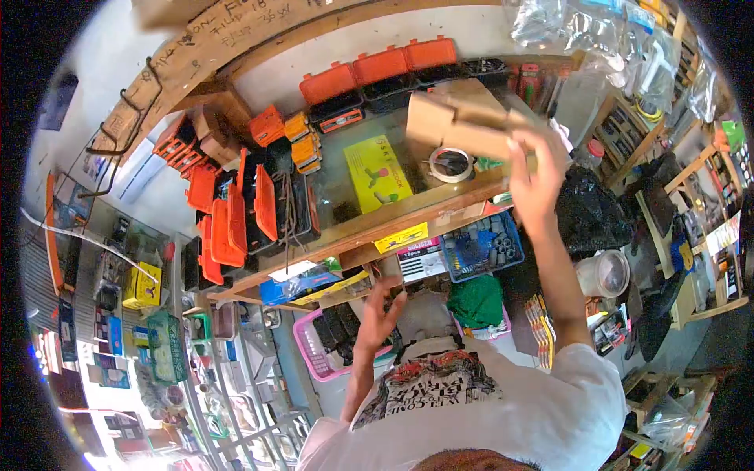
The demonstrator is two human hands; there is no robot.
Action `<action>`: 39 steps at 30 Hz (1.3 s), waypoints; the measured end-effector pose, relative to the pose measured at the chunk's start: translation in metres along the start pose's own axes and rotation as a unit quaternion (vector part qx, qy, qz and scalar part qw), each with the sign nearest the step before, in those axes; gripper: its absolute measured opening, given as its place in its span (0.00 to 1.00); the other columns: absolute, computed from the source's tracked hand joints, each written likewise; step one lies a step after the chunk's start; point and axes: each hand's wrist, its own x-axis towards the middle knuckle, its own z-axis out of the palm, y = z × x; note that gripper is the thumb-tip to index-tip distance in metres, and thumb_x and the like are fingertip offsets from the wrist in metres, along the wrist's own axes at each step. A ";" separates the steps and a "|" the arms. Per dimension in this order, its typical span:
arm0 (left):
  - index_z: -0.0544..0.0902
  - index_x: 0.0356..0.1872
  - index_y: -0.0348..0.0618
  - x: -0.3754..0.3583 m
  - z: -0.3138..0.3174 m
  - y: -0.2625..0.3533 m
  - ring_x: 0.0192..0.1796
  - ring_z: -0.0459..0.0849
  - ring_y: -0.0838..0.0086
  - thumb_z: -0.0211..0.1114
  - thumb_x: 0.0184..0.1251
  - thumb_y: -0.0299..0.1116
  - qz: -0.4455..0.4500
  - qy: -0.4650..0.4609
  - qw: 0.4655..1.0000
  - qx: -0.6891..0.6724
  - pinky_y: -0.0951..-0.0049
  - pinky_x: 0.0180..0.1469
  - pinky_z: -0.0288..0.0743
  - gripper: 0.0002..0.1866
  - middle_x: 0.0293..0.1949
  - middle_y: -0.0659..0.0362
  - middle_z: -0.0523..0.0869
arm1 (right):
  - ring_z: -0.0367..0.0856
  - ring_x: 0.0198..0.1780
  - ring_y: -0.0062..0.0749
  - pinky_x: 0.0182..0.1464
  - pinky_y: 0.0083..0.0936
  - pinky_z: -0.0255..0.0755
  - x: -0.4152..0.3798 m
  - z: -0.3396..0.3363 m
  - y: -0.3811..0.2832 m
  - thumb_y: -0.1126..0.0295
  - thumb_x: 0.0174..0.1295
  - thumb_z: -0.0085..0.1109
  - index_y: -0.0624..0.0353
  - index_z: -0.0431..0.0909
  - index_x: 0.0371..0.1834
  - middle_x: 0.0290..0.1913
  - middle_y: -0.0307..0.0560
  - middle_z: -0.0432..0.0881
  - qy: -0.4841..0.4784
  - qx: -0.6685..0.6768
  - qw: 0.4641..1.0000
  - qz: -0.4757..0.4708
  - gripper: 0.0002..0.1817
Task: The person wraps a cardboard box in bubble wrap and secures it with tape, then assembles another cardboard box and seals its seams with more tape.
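Observation:
My right hand [536, 177] is raised at the counter's right end, fingers at the edge of a brown cardboard box [452, 129] with blurred flaps, seemingly gripping it. Just below the box, a roll of tape [451, 165] lies on the glass-topped counter [334, 192]. Left of the roll is a flat yellow-green box [378, 173] with a tool picture. My left hand [381, 314] hangs low in front of the counter, fingers apart and holding nothing, beside a pink basket [312, 349] of dark items.
Open orange-lidded cases [228, 228] crowd the counter's left end, with more [377, 71] at the back. Under the counter is a blue crate [481, 247] of fittings. A green bag [477, 302], a black plastic bag [593, 212] and a white bucket [605, 275] stand nearby.

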 end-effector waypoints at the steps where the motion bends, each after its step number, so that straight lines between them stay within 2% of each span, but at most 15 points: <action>1: 0.73 0.68 0.38 0.006 -0.001 0.037 0.66 0.75 0.57 0.69 0.71 0.33 0.052 0.049 0.997 0.000 0.62 0.68 0.68 0.27 0.64 0.45 0.77 | 0.85 0.47 0.40 0.53 0.34 0.76 -0.017 -0.005 -0.013 0.75 0.65 0.68 0.63 0.82 0.42 0.43 0.50 0.87 -0.027 0.039 0.998 0.043 0.06; 2: 0.70 0.69 0.37 0.012 -0.002 0.074 0.70 0.72 0.55 0.72 0.68 0.34 0.103 0.098 0.990 0.006 0.60 0.72 0.65 0.32 0.68 0.43 0.73 | 0.83 0.48 0.48 0.53 0.40 0.73 -0.022 -0.010 -0.032 0.77 0.62 0.65 0.58 0.82 0.40 0.43 0.50 0.87 -0.028 0.090 0.995 0.018 0.05; 3: 0.66 0.72 0.36 0.019 -0.002 0.095 0.73 0.68 0.52 0.75 0.64 0.36 0.182 0.151 0.971 0.044 0.56 0.75 0.61 0.38 0.71 0.41 0.69 | 0.83 0.47 0.48 0.54 0.40 0.72 -0.034 -0.017 -0.051 0.76 0.62 0.65 0.58 0.82 0.40 0.42 0.50 0.87 -0.078 0.124 0.987 0.067 0.05; 6: 0.58 0.77 0.40 0.037 0.001 0.119 0.77 0.61 0.44 0.81 0.56 0.36 0.297 0.176 0.933 0.102 0.50 0.76 0.58 0.51 0.75 0.37 0.60 | 0.83 0.51 0.50 0.57 0.42 0.71 -0.062 -0.026 -0.084 0.76 0.63 0.65 0.59 0.80 0.39 0.46 0.50 0.87 -0.161 0.181 0.968 0.065 0.05; 8: 0.48 0.79 0.35 0.042 0.008 0.116 0.79 0.59 0.49 0.83 0.52 0.42 0.245 0.142 0.946 0.157 0.51 0.80 0.52 0.61 0.78 0.40 0.56 | 0.82 0.55 0.53 0.60 0.44 0.72 -0.079 -0.028 -0.102 0.76 0.63 0.65 0.60 0.79 0.40 0.52 0.53 0.87 -0.167 0.220 0.955 0.104 0.05; 13: 0.64 0.72 0.42 0.040 0.029 0.092 0.75 0.65 0.51 0.84 0.53 0.35 0.237 0.106 0.961 0.096 0.50 0.75 0.62 0.47 0.71 0.43 0.63 | 0.63 0.78 0.70 0.75 0.50 0.63 -0.107 -0.036 -0.118 0.78 0.64 0.64 0.62 0.80 0.43 0.69 0.58 0.79 -0.227 0.240 0.932 0.147 0.06; 16: 0.66 0.66 0.40 0.030 0.030 0.049 0.73 0.67 0.53 0.83 0.55 0.34 0.223 0.114 0.967 0.045 0.52 0.73 0.65 0.41 0.69 0.44 0.65 | 0.62 0.79 0.69 0.77 0.50 0.60 -0.118 -0.037 -0.123 0.78 0.65 0.65 0.60 0.84 0.47 0.73 0.57 0.75 -0.235 0.229 0.937 0.123 0.08; 17: 0.67 0.64 0.40 0.029 0.028 0.047 0.72 0.68 0.54 0.82 0.56 0.35 0.232 0.123 0.964 0.041 0.52 0.72 0.66 0.38 0.68 0.45 0.66 | 0.60 0.79 0.70 0.78 0.53 0.57 -0.124 -0.041 -0.117 0.75 0.67 0.65 0.58 0.87 0.51 0.80 0.64 0.63 -0.262 0.196 0.942 0.066 0.11; 19: 0.71 0.61 0.40 0.024 0.028 0.057 0.70 0.70 0.51 0.82 0.58 0.39 0.248 0.146 0.957 -0.036 0.52 0.71 0.67 0.35 0.67 0.43 0.68 | 0.58 0.80 0.69 0.79 0.55 0.54 -0.131 -0.040 -0.123 0.72 0.68 0.65 0.57 0.85 0.55 0.82 0.70 0.54 -0.195 0.277 0.934 0.115 0.13; 22: 0.73 0.57 0.40 0.023 0.026 0.057 0.68 0.72 0.52 0.80 0.61 0.46 0.277 0.182 0.937 -0.111 0.52 0.69 0.68 0.32 0.66 0.42 0.68 | 0.67 0.77 0.61 0.78 0.51 0.55 -0.129 -0.021 -0.133 0.63 0.69 0.67 0.60 0.77 0.60 0.79 0.72 0.58 -0.014 0.385 0.905 0.183 0.20; 24: 0.73 0.56 0.39 0.019 0.020 0.059 0.67 0.73 0.52 0.78 0.63 0.47 0.302 0.194 0.926 -0.114 0.52 0.68 0.68 0.31 0.66 0.41 0.68 | 0.75 0.71 0.56 0.74 0.49 0.63 -0.123 -0.037 -0.116 0.60 0.68 0.68 0.62 0.79 0.56 0.71 0.69 0.70 -0.189 0.330 0.900 0.214 0.21; 30: 0.65 0.67 0.33 0.000 0.016 0.070 0.64 0.73 0.63 0.73 0.64 0.57 0.199 0.187 0.950 -0.149 0.62 0.66 0.68 0.44 0.64 0.49 0.69 | 0.82 0.61 0.53 0.64 0.42 0.75 -0.139 -0.039 -0.122 0.62 0.68 0.68 0.67 0.82 0.45 0.63 0.66 0.78 -0.200 0.404 0.862 0.232 0.16; 31: 0.64 0.68 0.32 -0.003 0.013 0.067 0.63 0.73 0.64 0.73 0.64 0.57 0.197 0.182 0.953 -0.141 0.63 0.66 0.67 0.45 0.63 0.49 0.69 | 0.83 0.58 0.53 0.62 0.42 0.76 -0.142 -0.034 -0.120 0.65 0.68 0.67 0.67 0.83 0.42 0.61 0.66 0.79 -0.177 0.418 0.873 0.178 0.14; 35: 0.63 0.68 0.33 -0.008 0.012 0.070 0.63 0.72 0.64 0.71 0.66 0.53 0.176 0.170 0.958 -0.146 0.62 0.67 0.66 0.42 0.62 0.50 0.70 | 0.84 0.56 0.50 0.60 0.39 0.77 -0.148 -0.037 -0.122 0.66 0.66 0.67 0.68 0.83 0.36 0.60 0.65 0.80 -0.205 0.376 0.884 0.188 0.13; 39: 0.63 0.68 0.34 -0.010 0.013 0.079 0.62 0.72 0.65 0.66 0.70 0.47 0.131 0.156 0.966 -0.157 0.62 0.66 0.66 0.35 0.61 0.49 0.70 | 0.83 0.55 0.45 0.60 0.34 0.75 -0.150 -0.038 -0.128 0.70 0.67 0.64 0.68 0.82 0.40 0.58 0.61 0.82 -0.226 0.355 0.868 0.264 0.10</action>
